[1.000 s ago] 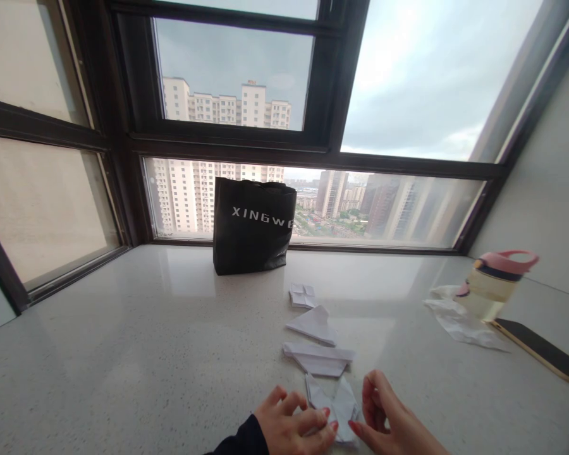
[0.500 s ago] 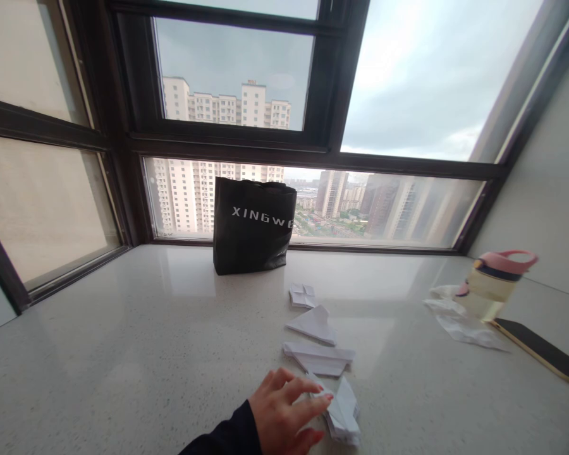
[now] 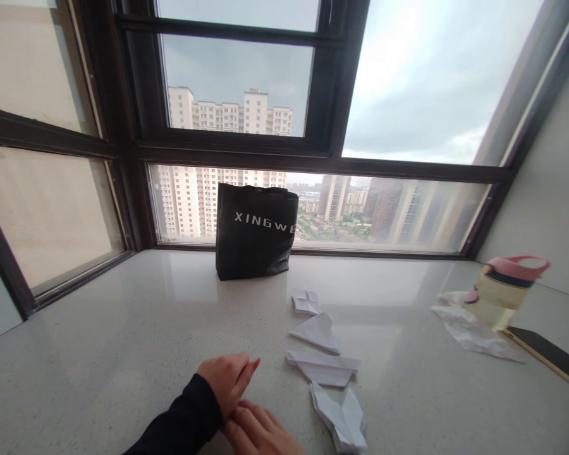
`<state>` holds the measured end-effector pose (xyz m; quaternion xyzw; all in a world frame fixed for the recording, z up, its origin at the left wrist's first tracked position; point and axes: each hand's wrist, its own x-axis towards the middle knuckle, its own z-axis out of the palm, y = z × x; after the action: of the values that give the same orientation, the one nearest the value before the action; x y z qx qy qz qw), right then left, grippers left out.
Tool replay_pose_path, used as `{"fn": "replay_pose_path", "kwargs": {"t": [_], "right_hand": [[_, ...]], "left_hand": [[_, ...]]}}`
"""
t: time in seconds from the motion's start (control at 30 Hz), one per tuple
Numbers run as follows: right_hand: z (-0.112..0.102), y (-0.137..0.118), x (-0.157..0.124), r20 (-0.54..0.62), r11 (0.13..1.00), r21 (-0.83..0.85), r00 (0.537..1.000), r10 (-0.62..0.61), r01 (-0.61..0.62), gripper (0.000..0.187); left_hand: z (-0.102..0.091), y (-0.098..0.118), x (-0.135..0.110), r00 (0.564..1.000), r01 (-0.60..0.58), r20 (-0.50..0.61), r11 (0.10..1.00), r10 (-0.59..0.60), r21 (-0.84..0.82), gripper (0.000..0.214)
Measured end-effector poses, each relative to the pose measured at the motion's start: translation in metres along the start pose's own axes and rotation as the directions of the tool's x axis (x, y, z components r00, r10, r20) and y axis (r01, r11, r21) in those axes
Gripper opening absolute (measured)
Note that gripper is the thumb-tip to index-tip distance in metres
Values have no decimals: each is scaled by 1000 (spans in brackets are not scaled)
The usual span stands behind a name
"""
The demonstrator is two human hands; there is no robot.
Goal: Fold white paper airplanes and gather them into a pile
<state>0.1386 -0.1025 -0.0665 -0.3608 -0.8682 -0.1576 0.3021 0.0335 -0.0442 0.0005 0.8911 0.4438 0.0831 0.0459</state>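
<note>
My left hand (image 3: 226, 378), in a dark sleeve (image 3: 183, 417), is over the counter at the lower middle, its fingers curled in and its thumb pointing right. Nothing shows in it. From the bottom edge my right hand (image 3: 260, 433) reaches in, its fingers stretched out and touching the left hand near the wrist. Right of both hands lies a column of folded white papers: a creased square (image 3: 306, 301), a triangle (image 3: 317, 332), a flat boat-like piece (image 3: 322, 368) and a winged, pointed piece (image 3: 341, 417) nearest me.
A black bag (image 3: 256, 234) with white lettering stands by the window. To the right are a pink-lidded bottle (image 3: 502, 294), a crumpled tissue (image 3: 478, 335) and a phone (image 3: 550, 357). All stand or lie on the pale speckled counter (image 3: 99, 373).
My left hand has moved left, off the nearest folded paper, and its fingers have curled in. My right hand has come into view beside it. The view has shifted slightly.
</note>
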Motion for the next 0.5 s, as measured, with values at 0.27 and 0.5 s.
{"fn": "replay_pose_path", "kwargs": {"t": [0.27, 0.5], "right_hand": [[23, 23, -3, -172, 983, -174, 982, -83, 53, 33], [33, 23, -11, -135, 982, -183, 989, -67, 42, 30]], "left_hand": [[13, -18, -1, 995, 46, 86, 998, -49, 35, 34], [16, -21, -2, 994, 18, 108, 999, -22, 39, 35]]}}
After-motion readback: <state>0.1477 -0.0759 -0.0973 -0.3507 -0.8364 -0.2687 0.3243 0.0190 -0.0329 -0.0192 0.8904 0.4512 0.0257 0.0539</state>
